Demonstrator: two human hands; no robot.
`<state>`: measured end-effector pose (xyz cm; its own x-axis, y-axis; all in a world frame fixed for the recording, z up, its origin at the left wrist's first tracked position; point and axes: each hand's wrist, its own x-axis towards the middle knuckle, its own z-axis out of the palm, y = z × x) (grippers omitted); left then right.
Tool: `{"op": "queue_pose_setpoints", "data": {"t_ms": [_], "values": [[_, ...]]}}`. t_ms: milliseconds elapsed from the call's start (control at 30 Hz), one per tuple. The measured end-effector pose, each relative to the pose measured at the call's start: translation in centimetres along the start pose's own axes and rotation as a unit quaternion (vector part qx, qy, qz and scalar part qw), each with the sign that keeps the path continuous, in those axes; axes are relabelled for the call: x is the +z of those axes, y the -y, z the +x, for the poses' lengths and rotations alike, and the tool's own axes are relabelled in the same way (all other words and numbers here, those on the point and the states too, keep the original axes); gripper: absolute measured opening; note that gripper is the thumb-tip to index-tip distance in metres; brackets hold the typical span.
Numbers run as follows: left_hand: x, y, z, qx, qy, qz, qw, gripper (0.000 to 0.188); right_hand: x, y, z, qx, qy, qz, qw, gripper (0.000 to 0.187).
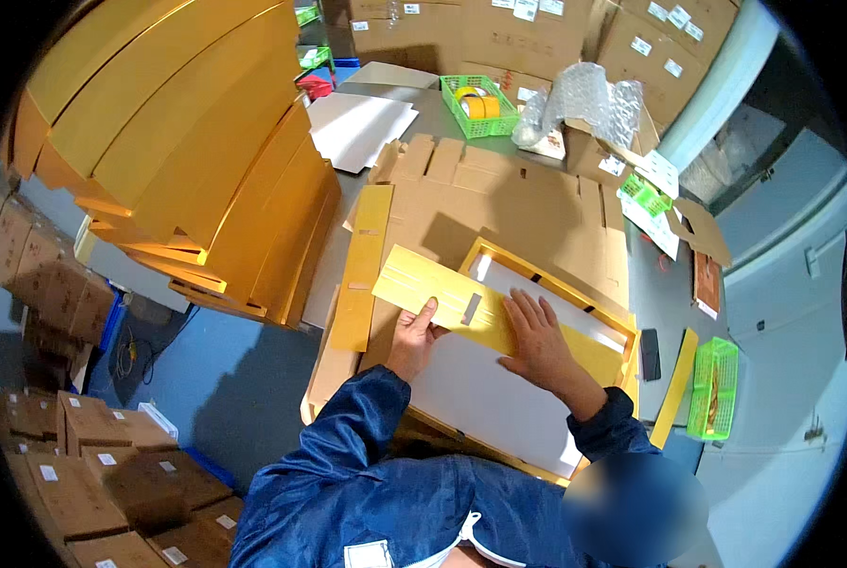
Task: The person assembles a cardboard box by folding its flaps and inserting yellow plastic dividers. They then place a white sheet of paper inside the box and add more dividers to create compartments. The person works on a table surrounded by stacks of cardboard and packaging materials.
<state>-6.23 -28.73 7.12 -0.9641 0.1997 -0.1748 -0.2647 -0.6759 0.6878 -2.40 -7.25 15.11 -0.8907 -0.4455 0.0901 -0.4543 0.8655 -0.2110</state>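
A long yellow board (423, 281) with a dark rectangular slot lies slantwise over a shallow yellow-framed tray (622, 327) with a pale inner surface. My left hand (414, 343) pinches the near edge of the board toward its left end, thumb on top. That end sticks out past the tray. My right hand (541, 348) rests flat on the board farther right, fingers stretched out. Beneath the tray is a flattened cardboard sheet (499, 194). Another yellow strip with slots (365, 270) lies along the sheet's left side.
Tall stacks of yellow panels (187, 142) stand at the left. A green basket with tape rolls (476, 128) and bubble wrap (580, 99) are at the back. To the right lie a black phone (650, 355), a yellow strip (674, 388) and a green basket (713, 388). Cartons (73, 488) fill the lower left.
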Motion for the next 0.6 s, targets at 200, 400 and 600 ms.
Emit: {"op": "queue_pose_setpoints", "data": {"t_ms": [200,400,600], "values": [[4.5,3.3,-4.9,-0.092,0.026,0.063,0.993,0.029,1.4,2.7,-0.8,0.067,-0.078,0.027,0.994,0.101],[3.9,5.3,-6.6,-0.085,0.124,0.088,0.985,0.027,0.8,2.3,-4.3,0.046,-0.126,0.072,0.988,0.059],[5.9,5.8,-7.9,-0.103,0.129,0.001,0.986,0.027,1.2,1.4,-7.9,0.055,-0.103,0.055,0.992,0.042]]}}
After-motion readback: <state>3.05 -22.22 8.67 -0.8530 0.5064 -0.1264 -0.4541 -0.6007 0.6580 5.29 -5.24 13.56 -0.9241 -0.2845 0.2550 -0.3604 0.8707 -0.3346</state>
